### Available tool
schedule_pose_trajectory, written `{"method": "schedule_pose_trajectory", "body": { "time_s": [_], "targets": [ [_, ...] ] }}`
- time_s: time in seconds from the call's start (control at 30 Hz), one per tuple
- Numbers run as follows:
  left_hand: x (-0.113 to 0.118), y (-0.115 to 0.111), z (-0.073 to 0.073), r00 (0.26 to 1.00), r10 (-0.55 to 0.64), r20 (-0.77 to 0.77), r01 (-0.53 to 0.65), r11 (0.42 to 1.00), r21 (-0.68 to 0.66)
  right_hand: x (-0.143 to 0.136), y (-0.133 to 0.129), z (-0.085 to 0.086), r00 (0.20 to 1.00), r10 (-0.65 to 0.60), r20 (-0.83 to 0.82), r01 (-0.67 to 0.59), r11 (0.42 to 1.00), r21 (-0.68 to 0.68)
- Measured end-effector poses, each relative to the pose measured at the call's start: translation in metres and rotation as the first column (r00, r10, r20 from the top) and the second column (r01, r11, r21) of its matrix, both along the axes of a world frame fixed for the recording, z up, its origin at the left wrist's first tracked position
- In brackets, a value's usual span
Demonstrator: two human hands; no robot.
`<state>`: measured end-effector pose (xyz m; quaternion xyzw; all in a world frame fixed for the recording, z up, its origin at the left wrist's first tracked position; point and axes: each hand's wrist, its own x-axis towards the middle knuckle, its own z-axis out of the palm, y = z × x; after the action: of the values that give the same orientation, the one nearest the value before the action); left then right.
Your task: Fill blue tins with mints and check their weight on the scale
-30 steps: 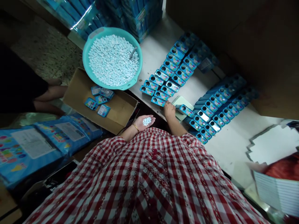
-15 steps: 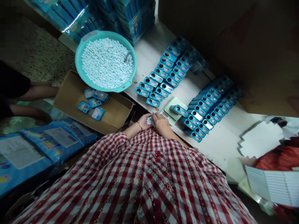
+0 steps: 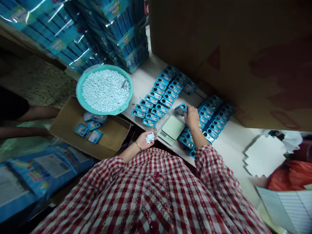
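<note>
Cupped palm up, my left hand (image 3: 145, 140) holds a small heap of pale blue-white candies (image 3: 150, 137) near the table's front edge. My right hand (image 3: 192, 117) grips a small blue candy tin (image 3: 181, 109) with a round hole in its top, lifted above the table behind the scale. The pale green kitchen scale (image 3: 173, 127) lies between my hands with nothing on its plate. Two groups of blue tins stand in rows: the left group (image 3: 158, 89) behind the scale, the right group (image 3: 212, 120) partly hidden by my right hand and forearm.
A turquoise basin (image 3: 80, 97) full of candies, with a scoop in it, stands at left. Below it, a cardboard box (image 3: 109, 146) holds several tins. Wrapped blue packs (image 3: 122, 35) are stacked behind. A large carton (image 3: 219, 81) borders the table. Another person's arms (image 3: 44, 112) show at far left.
My right hand has left my left hand, moved right and taken the tin off the scale. My left hand has opened out, showing more candies. The view has shifted.
</note>
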<state>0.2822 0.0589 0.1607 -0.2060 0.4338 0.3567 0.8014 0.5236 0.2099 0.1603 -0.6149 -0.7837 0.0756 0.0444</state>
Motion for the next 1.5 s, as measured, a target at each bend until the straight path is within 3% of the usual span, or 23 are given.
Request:
{"method": "schedule_pose_trajectory", "body": {
  "time_s": [0.13, 0.2, 0.27, 0.37, 0.5, 0.63, 0.73, 0.83, 0.9, 1.07, 1.23, 1.37, 1.5],
  "targets": [
    [-0.001, -0.006, 0.004, 0.998, 0.062, -0.032, -0.062, 0.998, -0.013, -0.004, 0.08, -0.017, 0.988, -0.147, -0.042, 0.146, 0.989, -0.025],
    [-0.002, -0.01, 0.004, 0.996, 0.075, -0.041, -0.076, 0.997, -0.023, -0.006, 0.103, -0.027, 0.987, -0.141, -0.079, 0.139, 0.99, -0.034],
    [-0.001, -0.013, 0.004, 0.996, 0.075, -0.057, -0.077, 0.996, -0.04, -0.002, 0.11, -0.033, 0.987, -0.116, -0.113, 0.116, 0.993, -0.008],
    [0.0, -0.013, 0.003, 0.996, 0.047, -0.07, -0.052, 0.997, -0.063, 0.017, 0.081, -0.031, 0.987, -0.076, -0.144, 0.089, 0.992, 0.087],
    [0.0, -0.009, -0.001, 0.998, -0.02, -0.061, 0.016, 0.997, -0.072, 0.055, -0.025, -0.007, 0.991, 0.077, -0.11, -0.057, 0.983, 0.175],
    [0.003, -0.007, -0.009, 0.995, -0.093, -0.039, 0.091, 0.995, -0.046, 0.064, -0.135, 0.01, 0.989, 0.142, 0.039, -0.143, 0.989, 0.047],
    [0.01, -0.005, -0.012, 0.99, -0.139, -0.018, 0.138, 0.99, -0.019, 0.057, -0.169, -0.002, 0.971, 0.141, 0.193, -0.136, 0.99, -0.04],
    [0.017, -0.006, -0.011, 0.99, -0.144, -0.002, 0.144, 0.99, 0.014, 0.055, -0.174, -0.018, 0.946, 0.141, 0.292, -0.141, 0.99, -0.019],
    [0.019, -0.01, -0.011, 0.991, -0.132, 0.024, 0.131, 0.991, 0.034, 0.058, -0.175, -0.02, 0.929, 0.18, 0.323, -0.193, 0.981, 0.006],
    [0.016, -0.022, -0.02, 0.991, -0.088, 0.105, 0.08, 0.994, 0.077, 0.06, -0.165, 0.01, 0.886, 0.297, 0.356, -0.34, 0.938, 0.064],
    [0.011, -0.025, -0.034, 0.987, -0.061, 0.146, 0.046, 0.993, 0.105, 0.009, -0.13, 0.034, 0.819, 0.442, 0.366, -0.494, 0.868, 0.058],
    [0.01, -0.03, -0.037, 0.985, -0.043, 0.167, 0.021, 0.991, 0.132, -0.033, -0.112, 0.022, 0.779, 0.518, 0.354, -0.573, 0.817, 0.067],
    [0.005, -0.035, -0.046, 0.984, -0.025, 0.179, -0.008, 0.983, 0.183, -0.036, -0.111, 0.01, 0.824, 0.526, 0.213, -0.564, 0.801, 0.2]
  ]
}}
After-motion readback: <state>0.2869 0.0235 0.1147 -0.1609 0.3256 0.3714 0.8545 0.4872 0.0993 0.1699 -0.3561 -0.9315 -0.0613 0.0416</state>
